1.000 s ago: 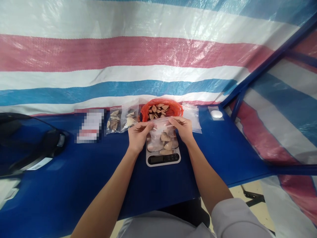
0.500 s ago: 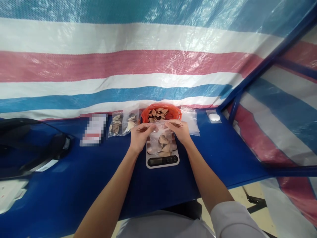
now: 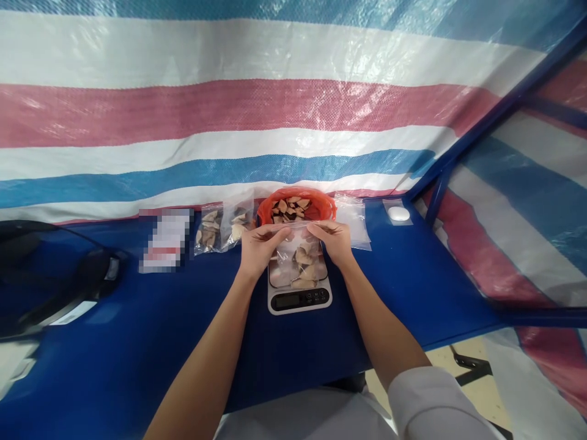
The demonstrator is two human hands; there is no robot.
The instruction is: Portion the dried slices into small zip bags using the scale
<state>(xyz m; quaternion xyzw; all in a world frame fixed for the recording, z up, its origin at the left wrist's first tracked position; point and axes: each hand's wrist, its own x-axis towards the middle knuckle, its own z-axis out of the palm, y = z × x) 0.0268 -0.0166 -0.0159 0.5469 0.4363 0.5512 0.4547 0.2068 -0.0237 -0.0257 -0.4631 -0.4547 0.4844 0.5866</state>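
Observation:
Both hands pinch the top edge of a clear zip bag [image 3: 293,253] with several pale brown dried slices [image 3: 304,269] in its lower part. My left hand [image 3: 260,247] grips the bag's left top corner, and my right hand [image 3: 334,241] the right one. Under the bag is a white kitchen scale [image 3: 300,304] with a steel plate and a dark display; whether the bag rests on the plate I cannot tell. Just behind my hands stands an orange-red plastic bag or bag-lined container [image 3: 328,208] holding many more slices.
Two filled clear bags [image 3: 209,229] lie left of the hands, beside a blurred-out card [image 3: 166,241]. Flat bags [image 3: 355,223] and a small packet with a white round thing [image 3: 398,214] lie right. Black gear [image 3: 87,281] sits far left on the blue table [image 3: 403,293]. Striped sheeting hangs behind.
The camera view has shifted slightly. Both hands keep their pinch on the bag's top edge. The slices in the bag show a little more clearly, and the scale's display looks darker.

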